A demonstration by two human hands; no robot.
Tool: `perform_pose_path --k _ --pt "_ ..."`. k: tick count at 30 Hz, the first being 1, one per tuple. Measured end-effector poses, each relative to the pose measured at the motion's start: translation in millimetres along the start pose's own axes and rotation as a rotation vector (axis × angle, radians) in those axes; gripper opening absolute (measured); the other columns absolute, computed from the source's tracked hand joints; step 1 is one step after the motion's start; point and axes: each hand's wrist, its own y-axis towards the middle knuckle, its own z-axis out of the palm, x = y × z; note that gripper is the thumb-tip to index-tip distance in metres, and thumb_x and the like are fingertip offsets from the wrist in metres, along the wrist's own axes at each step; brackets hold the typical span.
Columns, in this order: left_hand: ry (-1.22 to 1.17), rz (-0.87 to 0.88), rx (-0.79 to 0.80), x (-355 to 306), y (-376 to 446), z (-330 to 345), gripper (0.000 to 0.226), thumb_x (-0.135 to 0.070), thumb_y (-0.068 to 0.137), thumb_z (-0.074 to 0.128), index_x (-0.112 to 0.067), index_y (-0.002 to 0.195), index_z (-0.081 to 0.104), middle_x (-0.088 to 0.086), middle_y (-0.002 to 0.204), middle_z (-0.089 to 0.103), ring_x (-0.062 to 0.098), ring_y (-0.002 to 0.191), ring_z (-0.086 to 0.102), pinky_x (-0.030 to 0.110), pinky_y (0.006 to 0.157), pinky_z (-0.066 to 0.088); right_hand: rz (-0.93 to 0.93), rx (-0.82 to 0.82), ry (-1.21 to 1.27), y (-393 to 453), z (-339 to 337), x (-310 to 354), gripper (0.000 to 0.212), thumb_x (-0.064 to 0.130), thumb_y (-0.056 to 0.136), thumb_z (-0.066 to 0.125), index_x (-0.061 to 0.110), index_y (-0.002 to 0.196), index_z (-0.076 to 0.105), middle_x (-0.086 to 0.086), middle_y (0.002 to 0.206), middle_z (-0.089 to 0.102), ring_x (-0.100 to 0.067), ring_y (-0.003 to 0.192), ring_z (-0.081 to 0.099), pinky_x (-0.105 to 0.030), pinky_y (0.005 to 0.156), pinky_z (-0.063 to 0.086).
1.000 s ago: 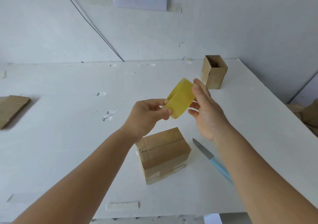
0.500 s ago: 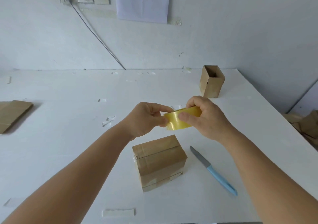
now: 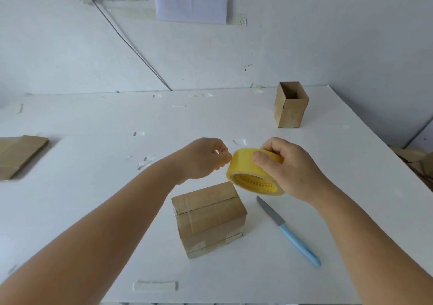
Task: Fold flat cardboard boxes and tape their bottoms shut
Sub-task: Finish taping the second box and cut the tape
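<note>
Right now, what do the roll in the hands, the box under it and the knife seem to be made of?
Tape roll: glossy, translucent yellow plastic film, apparently on a printed core.
Closed box: matte brown cardboard, with a flap seam and shiny tape strips.
Knife: dull grey blade, probably metal; smooth light-blue handle, likely plastic.

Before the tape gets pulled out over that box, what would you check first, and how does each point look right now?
1. Tape roll firmly held: ok, the right hand grips it.
2. Tape end found: cannot tell; the left hand pinches at the roll's edge, but no free strip shows.
3. Folded box ready, flaps closed on top: ok, the seam faces up.
4. Seam already taped: cannot tell; tape shows on the box, its reach is unclear.
5. Knife within reach for cutting: ok, it lies on the table right of the box.
6. Roll positioned above the box: ok.
</note>
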Motion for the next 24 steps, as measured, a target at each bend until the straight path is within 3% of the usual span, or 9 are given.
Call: perform_pose_path --k 3,6,9,11,14,18,21,24 --pt "0.105 0.038 -0.036 12.4 -4.0 15.6 0.017 -0.029 0.096 0.046 -0.017 0.090 0.056 -0.003 0.092 0.063 0.012 0.079 0.056 0.023 0.066 0.043 -0.009 0.003 -0.037 -6.2 9.2 -8.5 0.029 0.053 0.084 0.058 0.025 0.078 0.055 0.008 0.071 0.055 -0.006 0.067 0.051 -0.023 0.059 0.040" --pt "0.044 0.040 -0.133 25.7 -6.8 25.1 0.018 -0.026 0.097 0.044 -0.017 0.088 0.056 -0.005 0.087 0.063 0.010 0.082 0.059 0.015 0.070 0.045 -0.043 -0.028 -0.047 -11.2 23.5 -10.5 0.022 0.044 0.089 0.058 0.024 0.082 0.054 0.008 0.073 0.055 -0.006 0.070 0.052 -0.019 0.057 0.039" --pt "-0.292 -0.012 -0.265 26.8 -4.4 27.6 0.017 -0.022 0.097 0.046 -0.013 0.087 0.055 0.004 0.090 0.062 0.022 0.088 0.065 0.035 0.080 0.057 -0.091 -0.136 0.004 -7.8 33.2 -1.7 0.018 0.036 0.089 0.060 0.019 0.094 0.058 0.008 0.087 0.057 -0.012 0.085 0.052 -0.024 0.070 0.041" --pt "-0.411 -0.024 -0.368 23.9 -2.0 24.6 0.017 -0.021 0.098 0.045 -0.013 0.086 0.053 0.006 0.090 0.061 0.021 0.083 0.069 0.037 0.075 0.060 -0.094 -0.269 0.022 -6.3 39.9 5.1 0.036 0.040 0.087 0.059 0.016 0.114 0.056 0.004 0.108 0.054 -0.016 0.104 0.048 -0.025 0.083 0.039" --pt "-0.428 -0.044 -0.531 28.8 0.0 13.2 0.017 -0.022 0.099 0.043 -0.012 0.089 0.052 0.006 0.088 0.062 0.020 0.075 0.071 0.034 0.067 0.060 0.052 -0.405 0.026 -14.9 55.7 7.5 0.069 0.044 0.084 0.061 0.010 0.138 0.036 -0.007 0.134 0.038 -0.020 0.123 0.036 -0.026 0.097 0.031" --pt "-0.484 -0.148 -0.591 53.6 -4.0 8.0 0.017 -0.023 0.099 0.041 -0.010 0.096 0.051 0.010 0.096 0.065 0.018 0.076 0.071 0.036 0.069 0.060 0.366 -0.170 -0.013 -43.8 97.2 -1.8 0.088 0.045 0.083 0.063 0.010 0.148 0.015 -0.011 0.149 0.019 -0.026 0.136 0.021 -0.035 0.108 0.025" --pt "-0.593 -0.228 -0.516 68.4 -12.1 20.1 0.017 -0.024 0.100 0.041 -0.011 0.094 0.050 0.010 0.101 0.065 0.016 0.075 0.071 0.036 0.066 0.060 0.517 -0.064 0.114 -57.4 120.6 -5.0 0.091 0.040 0.084 0.066 0.016 0.149 0.008 -0.009 0.152 0.011 -0.028 0.133 0.032 -0.032 0.099 0.038" --pt "-0.661 -0.263 -0.472 74.3 -16.9 25.4 0.019 -0.025 0.099 0.042 -0.008 0.097 0.052 0.007 0.104 0.063 0.016 0.079 0.071 0.044 0.067 0.059 0.551 -0.154 0.209 -51.3 129.5 -9.5 0.084 0.033 0.084 0.068 0.018 0.146 0.013 -0.005 0.147 0.014 -0.019 0.116 0.043 -0.020 0.083 0.038"
